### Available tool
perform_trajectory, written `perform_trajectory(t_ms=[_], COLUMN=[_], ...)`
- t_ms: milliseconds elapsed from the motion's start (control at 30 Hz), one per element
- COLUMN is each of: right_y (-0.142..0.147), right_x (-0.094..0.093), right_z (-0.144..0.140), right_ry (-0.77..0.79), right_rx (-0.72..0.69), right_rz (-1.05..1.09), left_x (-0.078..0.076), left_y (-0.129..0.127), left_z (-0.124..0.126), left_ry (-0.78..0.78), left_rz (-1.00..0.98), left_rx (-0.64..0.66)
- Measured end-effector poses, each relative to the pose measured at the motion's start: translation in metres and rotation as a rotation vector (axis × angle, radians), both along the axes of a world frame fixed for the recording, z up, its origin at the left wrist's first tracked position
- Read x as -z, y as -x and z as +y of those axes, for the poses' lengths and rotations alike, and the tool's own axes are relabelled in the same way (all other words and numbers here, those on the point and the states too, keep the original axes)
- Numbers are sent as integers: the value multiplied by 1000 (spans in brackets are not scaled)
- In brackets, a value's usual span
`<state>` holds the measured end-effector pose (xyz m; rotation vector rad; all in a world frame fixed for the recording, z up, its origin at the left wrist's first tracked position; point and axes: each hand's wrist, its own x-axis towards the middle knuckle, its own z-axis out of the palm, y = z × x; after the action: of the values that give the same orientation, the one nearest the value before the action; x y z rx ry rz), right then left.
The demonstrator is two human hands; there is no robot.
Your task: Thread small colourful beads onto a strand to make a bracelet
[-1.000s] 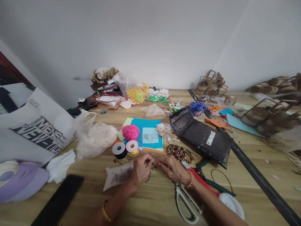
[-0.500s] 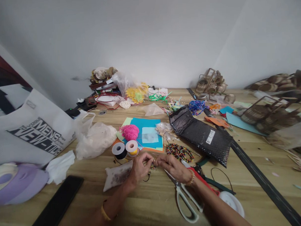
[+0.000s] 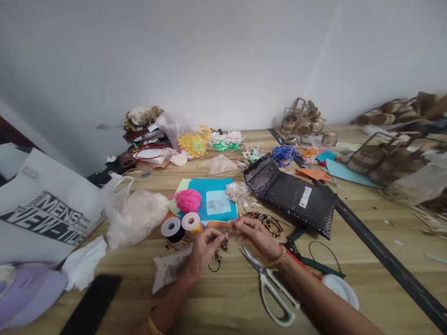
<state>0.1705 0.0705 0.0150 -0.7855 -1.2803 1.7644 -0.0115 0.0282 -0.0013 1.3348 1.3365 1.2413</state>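
Beads on a thin cord, pinched between both hands near the table's front edge.

I see my left hand [image 3: 203, 247] and right hand [image 3: 255, 235] both closed on the beaded cord [image 3: 222, 246]; a slack grip could spill beads across the table [image 3: 221, 304]. Scissors [image 3: 272, 292] lie open just beside my right wrist, thread spools [image 3: 180, 226] and a bead pile [image 3: 266, 219] crowd behind.

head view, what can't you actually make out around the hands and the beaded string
- Head view: the beaded string between the left hand and right hand is too small to tell single beads or thread.
- Pinching fingertips hide the string's ends.
- The flat black slab is cut off by the bottom edge.
- The woven baskets at right are blurred.
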Motion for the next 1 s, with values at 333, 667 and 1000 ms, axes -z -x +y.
perform_trajectory(t_ms=[333,667,1000], right_y=[17,27,28], right_x=[7,14,21], right_z=[-9,-15,-14], right_ry=[275,172,264], right_rx=[-47,-16,11], right_rz=[406,327,345], left_x=[6,1,3], left_y=[-2,-10,-8], left_z=[-2,-7,-5], left_ry=[-153,-342,-294], left_rz=[101,321,302], left_rx=[-28,-26,-11])
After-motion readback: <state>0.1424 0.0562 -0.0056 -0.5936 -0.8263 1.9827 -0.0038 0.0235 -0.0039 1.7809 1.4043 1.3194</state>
